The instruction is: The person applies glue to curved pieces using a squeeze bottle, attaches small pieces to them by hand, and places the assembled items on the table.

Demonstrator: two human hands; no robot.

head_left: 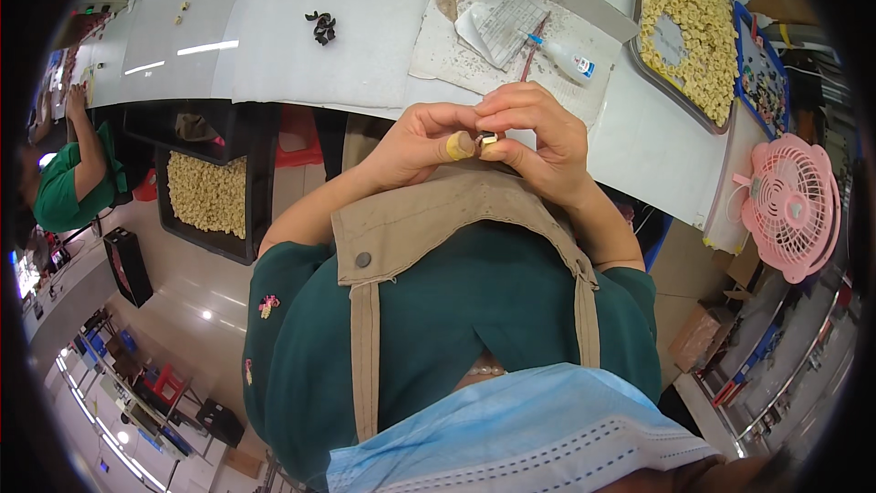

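Observation:
Just above the edge of the white table, my left hand [427, 135] and my right hand [540, 135] meet fingertip to fingertip. Pinched between them is a small black and cream piece [488, 138], mostly covered by the fingers. Yellow tape [459, 146] wraps my left thumb. Beyond my right hand, a white bottle with a blue tip [568, 62] lies on a stained board [438, 59]. Beside the bottle are a thin reddish stick [529, 61] and a printed sheet of paper [507, 23].
Small black curved pieces [321, 27] lie in clusters at the far left. A metal tray [636, 46] of cream pieces stands at right, near a blue tray [780, 82] and a pink fan [792, 208]. A black bin [262, 205] of cream pieces sits lower left. Another person [73, 184] works at far left.

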